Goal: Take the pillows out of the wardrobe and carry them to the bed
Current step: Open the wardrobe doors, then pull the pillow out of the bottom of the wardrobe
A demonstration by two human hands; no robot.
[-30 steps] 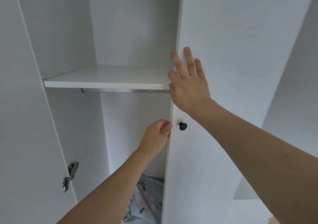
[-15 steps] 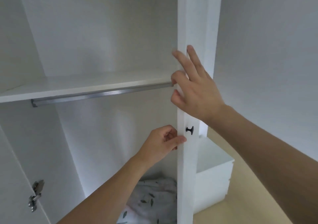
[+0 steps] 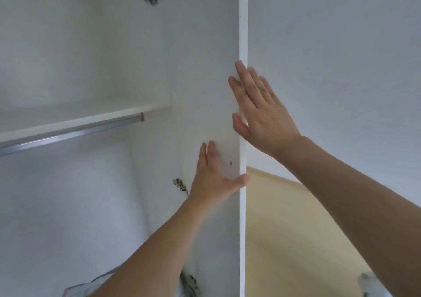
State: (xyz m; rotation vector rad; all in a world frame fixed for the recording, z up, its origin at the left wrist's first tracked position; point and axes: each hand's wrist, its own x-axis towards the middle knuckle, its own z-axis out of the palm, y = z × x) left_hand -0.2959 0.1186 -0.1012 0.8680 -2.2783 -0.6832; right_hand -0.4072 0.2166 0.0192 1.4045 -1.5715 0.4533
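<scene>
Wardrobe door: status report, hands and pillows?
Left hand flat inside door, thumb hooked on its edge. Right hand flat outside. Both open. Pillows untouched.

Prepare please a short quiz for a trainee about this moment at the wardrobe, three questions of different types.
1. True or false: the left hand lies flat on the inner face of the wardrobe door, its thumb hooked over the door's edge.
2. Multiple choice: the right hand is
A. gripping the hanging rail
B. open against the door's edge and outer side
C. holding a pillow
3. Fill in: the rail is mounted just under the ____.

Key: 1 true; 2 B; 3 shelf.
</scene>
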